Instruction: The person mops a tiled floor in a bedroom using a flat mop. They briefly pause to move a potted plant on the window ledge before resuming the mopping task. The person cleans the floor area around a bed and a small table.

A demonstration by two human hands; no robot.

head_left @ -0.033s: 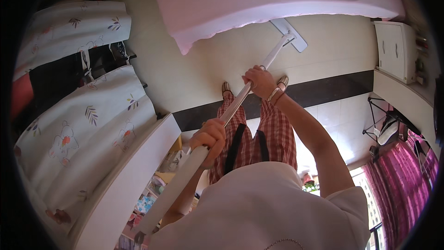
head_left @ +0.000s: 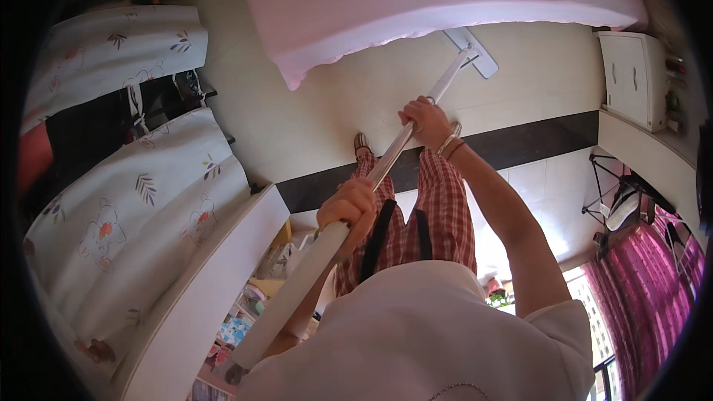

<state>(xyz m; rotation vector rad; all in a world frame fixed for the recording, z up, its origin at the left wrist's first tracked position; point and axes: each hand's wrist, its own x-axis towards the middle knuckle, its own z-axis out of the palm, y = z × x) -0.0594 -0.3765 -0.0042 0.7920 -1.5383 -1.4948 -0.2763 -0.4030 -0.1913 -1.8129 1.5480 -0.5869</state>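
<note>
A flat mop (head_left: 390, 157) with a long pole slants from the lower left up to the far floor. Its rectangular grey-white head (head_left: 481, 57) lies on the pale floor, with one end under the hem of the pink bed cover (head_left: 416, 0). My left hand (head_left: 347, 210) wraps round the pole at the top of its thick white handle section. Further along the pole, my right hand (head_left: 428, 122) is closed round the metal part, just below a collar.
Left stand shelves draped with a white patterned cloth (head_left: 141, 208). A small white cabinet (head_left: 631, 78) is at the far right. A dark strip (head_left: 512, 141) crosses the floor by my feet. Purple curtains (head_left: 646, 304) hang at the right, near a black folding frame (head_left: 605, 186).
Both hands and the mop have shifted a little away from me and to the right. The mop head has slid slightly to the right along the bed's hem.
</note>
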